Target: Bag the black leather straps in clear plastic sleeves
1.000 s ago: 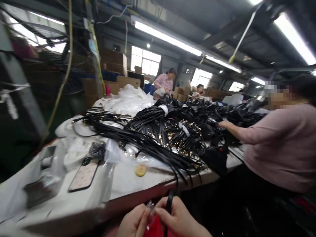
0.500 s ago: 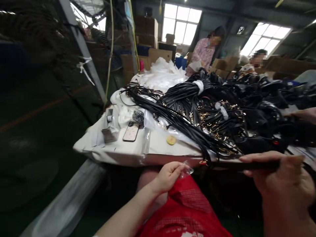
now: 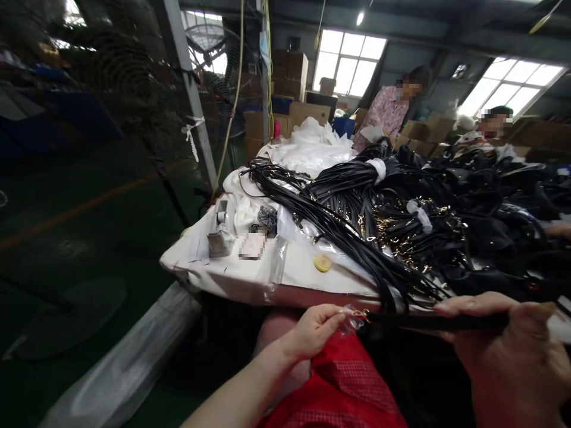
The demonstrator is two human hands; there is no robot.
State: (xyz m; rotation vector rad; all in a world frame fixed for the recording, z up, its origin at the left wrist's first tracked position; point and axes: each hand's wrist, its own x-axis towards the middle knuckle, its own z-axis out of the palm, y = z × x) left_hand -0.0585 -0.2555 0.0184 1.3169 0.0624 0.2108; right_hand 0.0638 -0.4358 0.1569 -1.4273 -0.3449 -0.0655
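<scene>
Black strap (image 3: 419,321), stretched between my two hands, just this side of the table (image 3: 300,268). Through the head camera I have the left hand (image 3: 319,327) pinching a clear plastic wrapper (image 3: 353,321), the right hand (image 3: 504,339) gripping the strap between thumb and fingers. Hands spread, I judge, to keep it straight. Strap looks flat, narrow; gold clip (image 3: 366,315) at its left end, beside the wrapper; whether wrapped, I can't tell. Beyond the grip: strap pile (image 3: 325,208).

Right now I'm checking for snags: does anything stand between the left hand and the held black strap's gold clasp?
Crumpled clear plastic film, pinched in the left hand, lies between that hand and the gold clasp.
</scene>
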